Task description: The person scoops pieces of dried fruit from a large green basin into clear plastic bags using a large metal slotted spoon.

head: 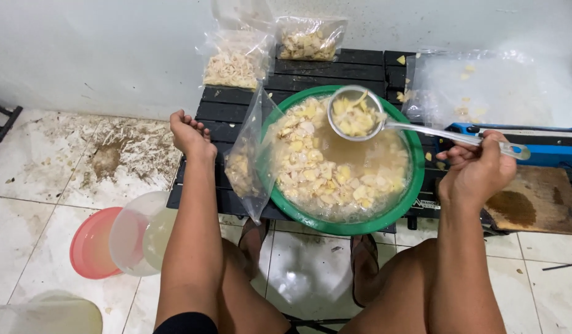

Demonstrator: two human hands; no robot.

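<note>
Two tied plastic bags (236, 60) of pale food bits sit at the back of the black slatted table (348, 65). A big clear plastic sheet (496, 86) lies beside a blue machine (546, 145). A brown wooden board (539, 201) rests nearby. A pink lid (91, 244) lies on the dirty white floor tiles (63, 161).

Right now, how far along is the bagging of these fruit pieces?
Done: two filled bags sit at the table's back. In hand: the right hand lifts a loaded strainer ladle while the left hand holds a partly filled bag. Left: the green basin remains mostly full.
</note>
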